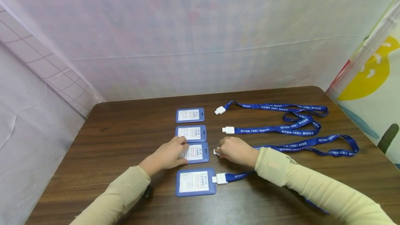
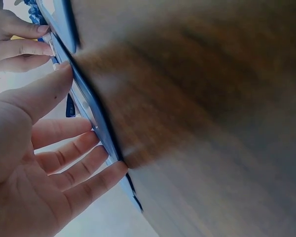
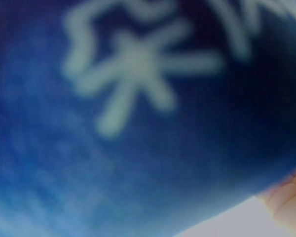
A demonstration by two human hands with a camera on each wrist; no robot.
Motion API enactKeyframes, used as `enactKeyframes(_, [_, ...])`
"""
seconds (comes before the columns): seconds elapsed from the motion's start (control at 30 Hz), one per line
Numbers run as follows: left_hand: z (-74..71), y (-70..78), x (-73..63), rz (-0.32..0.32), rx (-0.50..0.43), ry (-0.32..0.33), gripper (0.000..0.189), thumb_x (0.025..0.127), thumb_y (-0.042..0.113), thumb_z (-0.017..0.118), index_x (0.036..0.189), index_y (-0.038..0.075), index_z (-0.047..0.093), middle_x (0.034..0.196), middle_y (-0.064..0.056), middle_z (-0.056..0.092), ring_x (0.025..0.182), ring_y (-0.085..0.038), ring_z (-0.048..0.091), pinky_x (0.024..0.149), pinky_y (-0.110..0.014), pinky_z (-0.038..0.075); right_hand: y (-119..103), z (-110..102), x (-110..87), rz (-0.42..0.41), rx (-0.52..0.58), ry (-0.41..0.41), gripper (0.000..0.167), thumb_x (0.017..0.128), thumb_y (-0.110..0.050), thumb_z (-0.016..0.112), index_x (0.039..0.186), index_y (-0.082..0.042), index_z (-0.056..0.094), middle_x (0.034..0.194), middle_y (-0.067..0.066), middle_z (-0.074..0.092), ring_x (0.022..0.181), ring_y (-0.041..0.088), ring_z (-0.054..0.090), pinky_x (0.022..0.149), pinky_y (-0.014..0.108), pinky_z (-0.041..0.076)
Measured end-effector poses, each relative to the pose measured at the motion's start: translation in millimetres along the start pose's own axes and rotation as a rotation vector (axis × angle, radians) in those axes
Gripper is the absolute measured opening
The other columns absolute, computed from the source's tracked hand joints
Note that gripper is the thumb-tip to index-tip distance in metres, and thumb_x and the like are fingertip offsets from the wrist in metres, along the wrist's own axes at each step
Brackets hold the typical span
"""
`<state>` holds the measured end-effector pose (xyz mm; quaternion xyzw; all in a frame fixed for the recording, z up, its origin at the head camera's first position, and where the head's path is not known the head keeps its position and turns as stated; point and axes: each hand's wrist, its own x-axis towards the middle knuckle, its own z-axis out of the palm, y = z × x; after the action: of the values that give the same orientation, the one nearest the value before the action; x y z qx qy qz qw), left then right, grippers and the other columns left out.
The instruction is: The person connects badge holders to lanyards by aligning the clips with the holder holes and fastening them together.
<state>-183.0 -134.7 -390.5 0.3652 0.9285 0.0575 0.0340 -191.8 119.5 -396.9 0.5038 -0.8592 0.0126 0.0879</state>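
A blue ID badge holder [image 1: 197,152] with a white card lies flat, third from the back. My left hand [image 1: 168,153] holds it at its left end, thumb on the near edge and fingertips along the far edge. In the left wrist view, the fingertips of the left hand [image 2: 54,148] meet the holder's edge [image 2: 96,101]. My right hand [image 1: 235,151] pinches the white clip [image 1: 216,152] of a blue lanyard [image 1: 307,145], a short gap right of that holder. Blue strap with white characters [image 3: 138,69] fills the right wrist view.
Two badge holders [image 1: 189,115] [image 1: 200,133] lie behind, each with a separate lanyard [image 1: 265,107] [image 1: 265,130] at right. The nearest badge holder [image 1: 196,193] has a lanyard's white clip [image 1: 221,178] at its slot. A draped sheet [image 1: 200,61] hangs behind the wooden table [image 1: 131,121].
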Motion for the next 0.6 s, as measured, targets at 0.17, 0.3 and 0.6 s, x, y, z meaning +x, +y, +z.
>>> enactKeyframes(0.17, [-0.1,1.2,0.5,-0.018,0.001,-0.010,0.038,0.074,0.030,0.074,0.097,0.003,0.063,0.097,-0.007,0.051,0.086,-0.020,0.048,0.062,-0.031,0.050,-0.8,1.6,0.9,-0.003,-0.015,0.009,0.009,0.078,-0.013,0.067,0.071,-0.013,0.063,0.061,-0.002,0.049,0.056,0.013,0.049,0.046,0.023,0.042])
enactKeyframes(0.3, [-0.6,2.1,0.7,-0.035,0.003,-0.022,0.038,0.074,0.030,0.074,0.098,0.002,0.063,0.097,-0.007,0.051,0.087,-0.020,0.048,0.063,-0.032,0.051,-0.7,3.1,1.2,-0.006,-0.016,0.015,0.008,0.079,-0.011,0.065,0.071,-0.013,0.064,0.061,-0.002,0.047,0.055,0.013,0.047,0.045,0.023,0.041])
enactKeyframes(0.6, [-1.8,3.3,1.5,-0.039,0.002,-0.026,0.039,0.074,0.030,0.074,0.098,0.002,0.063,0.098,-0.007,0.051,0.088,-0.021,0.048,0.062,-0.032,0.051,0.2,5.2,2.2,-0.003,0.012,0.026,0.004,0.078,-0.009,0.066,0.079,-0.013,0.068,0.065,-0.001,0.050,0.058,0.013,0.049,0.048,0.022,0.042])
